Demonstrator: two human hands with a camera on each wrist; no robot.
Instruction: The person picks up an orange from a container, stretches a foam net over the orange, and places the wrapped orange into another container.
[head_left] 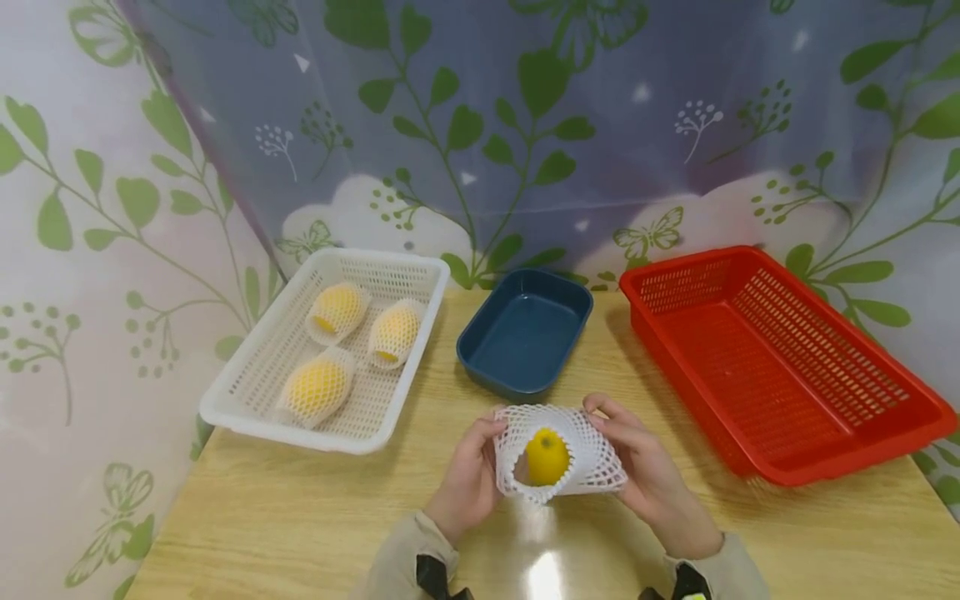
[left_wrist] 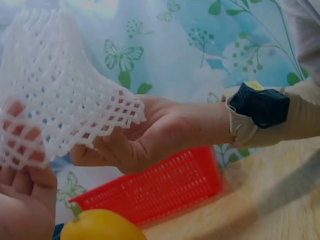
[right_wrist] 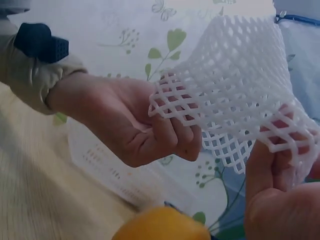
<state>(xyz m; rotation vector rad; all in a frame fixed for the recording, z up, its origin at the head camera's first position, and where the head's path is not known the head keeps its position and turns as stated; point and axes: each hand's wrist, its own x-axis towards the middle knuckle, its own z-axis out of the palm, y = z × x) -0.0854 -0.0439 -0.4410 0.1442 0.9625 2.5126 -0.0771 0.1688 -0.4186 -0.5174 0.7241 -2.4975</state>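
A white foam fruit net [head_left: 596,462] is stretched between my two hands, its round opening facing the head camera. My left hand [head_left: 472,475] pinches its left edge, and my right hand [head_left: 651,479] grips the right side. Through that opening a yellow, mango-like fruit [head_left: 547,458] shows in the head view. Both wrist views place this fruit [left_wrist: 102,227] lower than the net [left_wrist: 65,85], apart from it. In the right wrist view the fingers of my right hand [right_wrist: 280,210] reach inside the mesh. What the fruit rests on is hidden.
At the left, a white basket [head_left: 292,433] holds three yellow fruits in foam nets, one of them [head_left: 318,387] nearest me. A dark blue tray [head_left: 525,333] stands beyond my hands. To the right is a red basket [head_left: 757,367]. Patterned cloth [head_left: 480,125] hangs behind the wooden table [head_left: 285,517].
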